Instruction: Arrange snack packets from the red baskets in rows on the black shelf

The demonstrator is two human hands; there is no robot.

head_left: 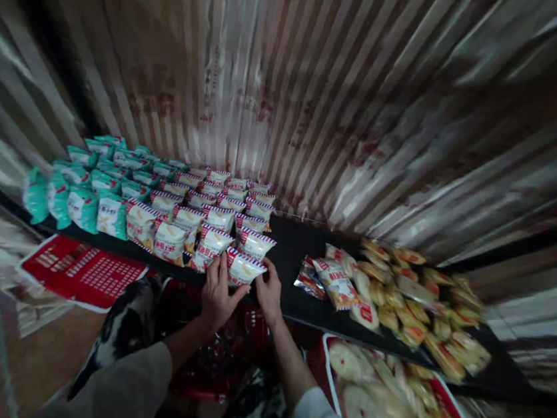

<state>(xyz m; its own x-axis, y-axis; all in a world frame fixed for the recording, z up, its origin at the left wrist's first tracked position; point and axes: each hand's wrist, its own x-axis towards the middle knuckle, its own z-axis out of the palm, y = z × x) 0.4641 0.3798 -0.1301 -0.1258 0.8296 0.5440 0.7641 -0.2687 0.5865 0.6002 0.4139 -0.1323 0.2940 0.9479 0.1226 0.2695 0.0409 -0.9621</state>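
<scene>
Front packet: a white packet [243, 269] with a red-and-blue striped top edge stood between the two hands, at the right end of the foremost row, by the shelf's front edge; whether its base bore on the shelf could not be told.
Left hand: the left hand [220, 293] gripped the packet's left side, fingers up along that edge and thumb low across the front.
Right hand: the right hand [269, 291] pinched the packet's right edge with its fingertips.
Shelf: a long black shelf [291, 242] ran across the scene, carrying all the packets in rows and the loose pile.
Striped rows: further white striped packets [218, 218] stood upright in rows behind the front packet and to its left.
Green rows: green packets [111, 215] stood upright in rows at the shelf's left end.
Loose pile: yellow packets [405, 311] lay heaped on the right part of the shelf, with a white-and-orange packet [336, 284] lying flat at their left.
Tray: a red tray with a white rim [332, 380], below the shelf on the right, held more packaged goods.
Red sheet: a red printed panel [81, 272] showed under the shelf's left part.
Backing: striped sheeting [271, 94] rose behind the shelf.
</scene>
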